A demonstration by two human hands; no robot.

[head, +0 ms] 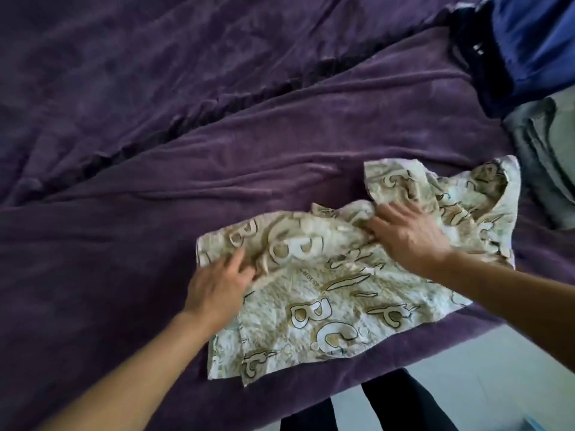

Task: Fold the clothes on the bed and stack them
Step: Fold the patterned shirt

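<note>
Left grip [217,287]: laid on the left edge of the printed cloth [326,306], fingers seemingly straight, though blurred. Right grip [407,237]: a bunched fold of the cloth is held in curled fingers. The cloth is spread at the near edge of the purple bed [155,150]. Grey garment [547,144] and blue garment [535,42]: placed far right.

Our left hand [217,287] lies palm down, fingers nearly straight and close together, their tips pressing on the printed cloth [336,309]. Its bare forearm runs back from that contact toward us, low and to the left. Our right hand [407,234] sits beyond and to the right of it, palm down, fingers spread and bent into a bunched fold. Blur hides whether they pinch it. Its bare forearm comes in from the right.
</note>
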